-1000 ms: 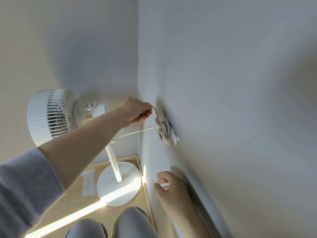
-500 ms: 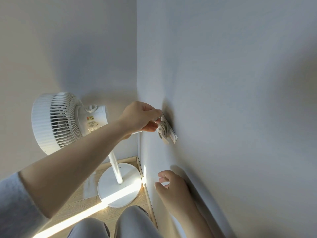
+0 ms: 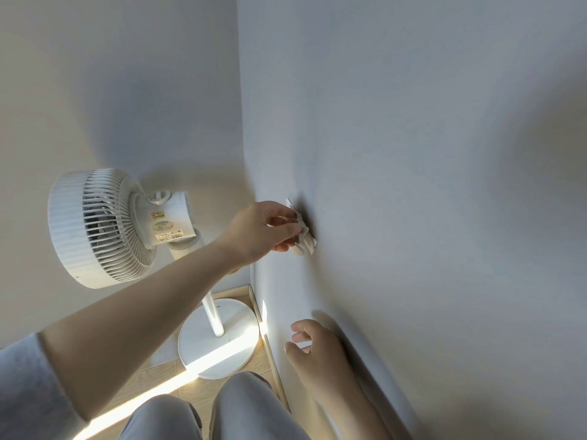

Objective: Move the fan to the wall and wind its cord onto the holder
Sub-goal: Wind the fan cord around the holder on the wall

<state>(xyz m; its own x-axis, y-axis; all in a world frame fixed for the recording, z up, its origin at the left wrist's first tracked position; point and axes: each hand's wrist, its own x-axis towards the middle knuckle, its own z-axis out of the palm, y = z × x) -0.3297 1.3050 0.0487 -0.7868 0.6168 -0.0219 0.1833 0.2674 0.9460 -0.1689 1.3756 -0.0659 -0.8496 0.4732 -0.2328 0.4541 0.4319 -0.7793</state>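
At the bottom edge, the person's knees [image 3: 219,411] in soft grey trousers sit over a pale wood-plank floor [image 3: 203,392] crossed by a bright stripe of sunlight. Just to their right, the right hand [image 3: 313,344] rests near the smooth, matte wall [image 3: 428,185], its fingers loosely curled and apart, holding nothing. A thin wooden baseboard [image 3: 270,354] runs along the foot of that wall.

Further out, the left arm reaches forward from a grey knit sleeve [image 3: 28,385]. The left hand [image 3: 263,231] is pinched together on the white cord [image 3: 301,236], which is bunched in loops around the small white holder [image 3: 293,211] fixed to the wall. The cord bundle lies directly at the fingertips, pressed between hand and wall; how firmly the fingers grip it I cannot tell, since the hand covers much of it.

Beyond the arm stands the white plastic fan [image 3: 104,227], tucked in the corner close to both walls. Its round ribbed head is tilted, with slatted grille, a knob and labels on the motor housing. A slim pole drops to a flat disc base [image 3: 219,338] on the floor; the forearm hides the upper part of the pole.
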